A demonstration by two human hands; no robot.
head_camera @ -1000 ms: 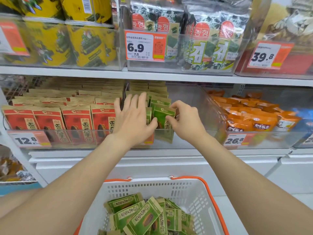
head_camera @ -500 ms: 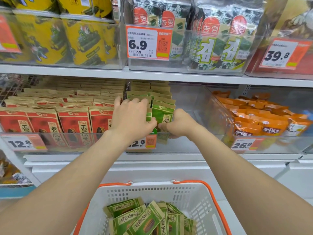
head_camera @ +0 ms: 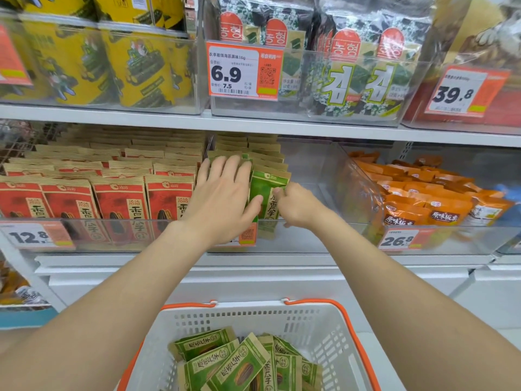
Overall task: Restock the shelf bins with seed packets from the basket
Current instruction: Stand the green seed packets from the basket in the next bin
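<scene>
Head view: both arms reach into the middle clear bin on the shelf.
Change: a second ago the right hand was lowering the front green packet; now it stands upright heading its row, so one more is stocked.
Hold: left hand spreads straight fingers against the row; right fingers curl, pinching the packet's edge.
Look: green face, brown kraft top, dark lettering.
Supply: the basket below holds loose green packets.

Left of the green kraft-topped paper seed packets stood red kraft-topped paper packets; right, orange plastic pouches.
</scene>
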